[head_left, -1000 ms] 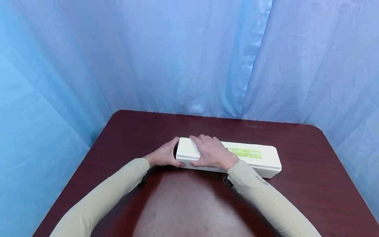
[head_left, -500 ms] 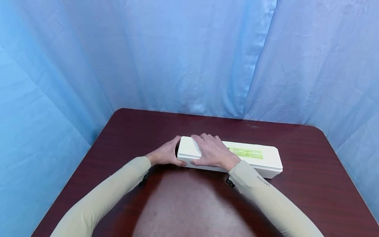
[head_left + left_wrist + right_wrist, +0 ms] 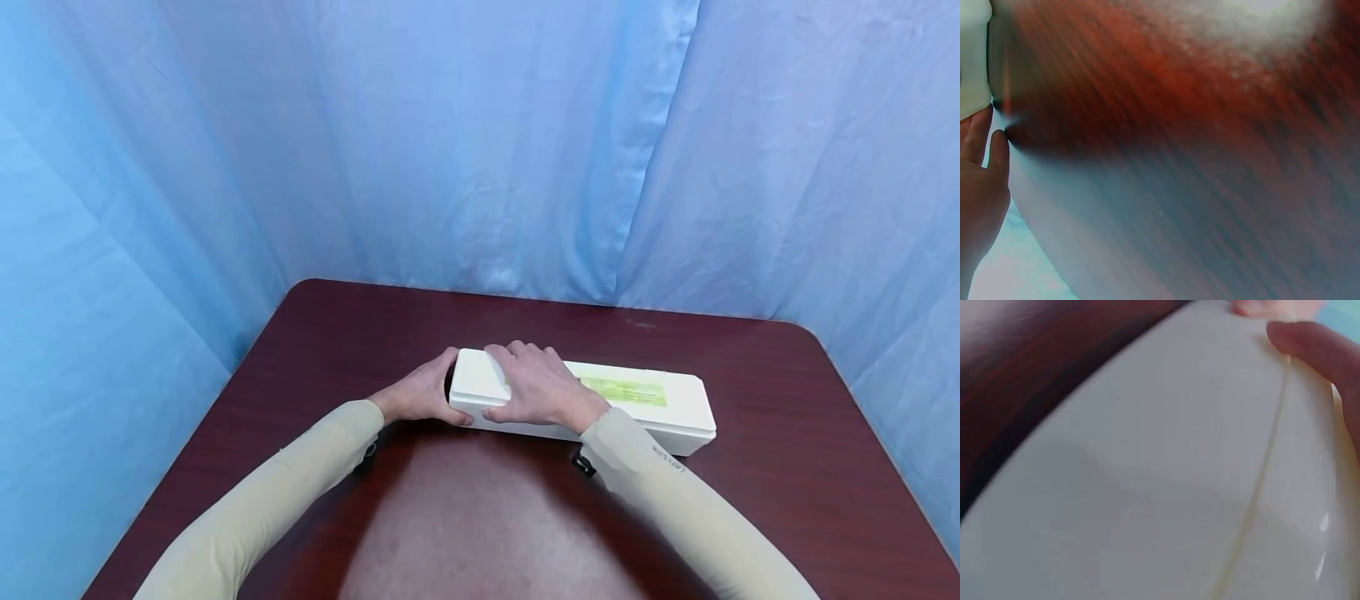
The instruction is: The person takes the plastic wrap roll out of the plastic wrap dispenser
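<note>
Head view: at frame centre the white box (image 3: 585, 400) lies closed on the bench (image 3: 480, 517); left hand (image 3: 416, 393) cups its left end, right hand (image 3: 542, 387) clamps over the lid, not yet lifted.

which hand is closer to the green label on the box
Right. The right hand lies on the box lid just beside the green label; the left hand grips the box's far end, farther away.
</note>
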`<state>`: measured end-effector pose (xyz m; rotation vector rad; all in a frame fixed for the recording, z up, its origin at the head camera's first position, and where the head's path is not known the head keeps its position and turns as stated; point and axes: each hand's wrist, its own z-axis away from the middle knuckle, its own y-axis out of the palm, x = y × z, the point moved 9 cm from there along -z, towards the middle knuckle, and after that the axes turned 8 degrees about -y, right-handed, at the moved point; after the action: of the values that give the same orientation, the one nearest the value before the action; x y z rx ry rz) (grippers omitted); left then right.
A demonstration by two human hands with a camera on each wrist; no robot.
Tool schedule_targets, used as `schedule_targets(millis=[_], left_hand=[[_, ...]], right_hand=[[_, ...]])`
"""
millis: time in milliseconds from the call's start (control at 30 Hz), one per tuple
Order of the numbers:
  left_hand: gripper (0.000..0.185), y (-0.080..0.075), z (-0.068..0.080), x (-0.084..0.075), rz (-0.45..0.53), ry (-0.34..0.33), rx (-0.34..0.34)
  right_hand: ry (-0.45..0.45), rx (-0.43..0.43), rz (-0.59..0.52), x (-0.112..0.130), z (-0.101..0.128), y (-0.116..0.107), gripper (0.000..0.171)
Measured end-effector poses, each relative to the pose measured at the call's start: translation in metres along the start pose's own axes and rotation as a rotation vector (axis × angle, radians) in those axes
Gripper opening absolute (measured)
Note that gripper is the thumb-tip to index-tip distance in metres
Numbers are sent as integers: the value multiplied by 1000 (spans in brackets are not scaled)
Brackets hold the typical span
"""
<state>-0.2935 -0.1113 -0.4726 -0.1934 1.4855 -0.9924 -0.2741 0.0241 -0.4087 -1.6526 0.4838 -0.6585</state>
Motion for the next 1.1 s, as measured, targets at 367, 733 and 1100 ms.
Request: schedule_targets(millis=[367,733,1100], left_hand=[[91,-1,-4,-3,-16,16,-3],[106,8,0,-6,94,-3,87],[110,-2,5,-4,73,-63,12]], right_hand=[[-35,-88,120,4,3,-3,92],[2,40,42,-6,18,-6,114],[33,32,87,-31,58,-21,113]])
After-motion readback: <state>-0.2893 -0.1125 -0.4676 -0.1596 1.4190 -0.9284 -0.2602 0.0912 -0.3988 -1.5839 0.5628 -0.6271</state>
